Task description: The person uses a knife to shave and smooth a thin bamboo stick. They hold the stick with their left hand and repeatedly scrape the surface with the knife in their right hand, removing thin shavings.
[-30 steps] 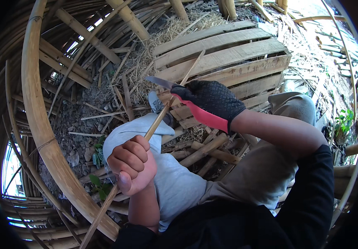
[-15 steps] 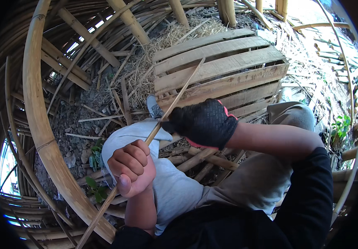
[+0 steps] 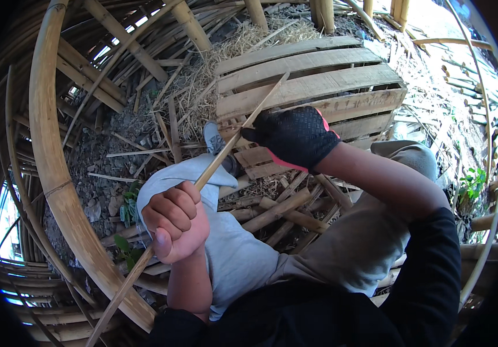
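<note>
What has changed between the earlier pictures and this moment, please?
The gloved right hand first moved along the pale strip toward the left hand, then back up toward the strip's far tip. The blade beside the glove a second ago cannot be made out now. No letting go is visible. The left hand stays clenched around the strip.

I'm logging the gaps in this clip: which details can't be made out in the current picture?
Head view:
- Lower end of the thin bamboo strip: cut off by the bottom edge.
- Stretch of strip inside the left fist: hidden by the left fingers.
- What the right hand grips, if anything: hidden by its black glove.
- Ground under the slatted wooden panel: mostly covered by slats.
- Upper-right background: washed out by glare.
</note>
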`<action>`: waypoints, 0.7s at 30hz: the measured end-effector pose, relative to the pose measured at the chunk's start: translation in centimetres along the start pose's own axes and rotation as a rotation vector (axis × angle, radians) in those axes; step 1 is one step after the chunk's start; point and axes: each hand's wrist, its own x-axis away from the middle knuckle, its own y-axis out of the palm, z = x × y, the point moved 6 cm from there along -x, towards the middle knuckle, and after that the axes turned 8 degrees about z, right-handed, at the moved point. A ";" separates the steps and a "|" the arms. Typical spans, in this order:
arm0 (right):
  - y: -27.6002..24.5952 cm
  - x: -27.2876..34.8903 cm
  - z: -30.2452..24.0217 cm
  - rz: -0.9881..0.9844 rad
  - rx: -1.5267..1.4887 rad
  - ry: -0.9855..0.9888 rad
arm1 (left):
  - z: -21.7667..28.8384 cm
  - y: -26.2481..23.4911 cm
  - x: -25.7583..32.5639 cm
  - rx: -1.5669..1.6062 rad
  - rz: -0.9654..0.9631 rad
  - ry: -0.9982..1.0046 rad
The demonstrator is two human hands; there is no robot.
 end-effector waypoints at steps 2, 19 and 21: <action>-1.1 0.7 -3.0 0.019 -0.091 0.014 | 0.4 0.4 0.2 0.004 -0.059 -0.010; -1.5 0.9 -2.0 0.025 -0.020 -0.037 | 0.1 2.1 0.5 -0.007 -0.252 -0.017; 0.4 1.0 3.1 -0.039 0.088 -0.022 | 0.2 1.9 0.5 -0.014 -0.230 -0.025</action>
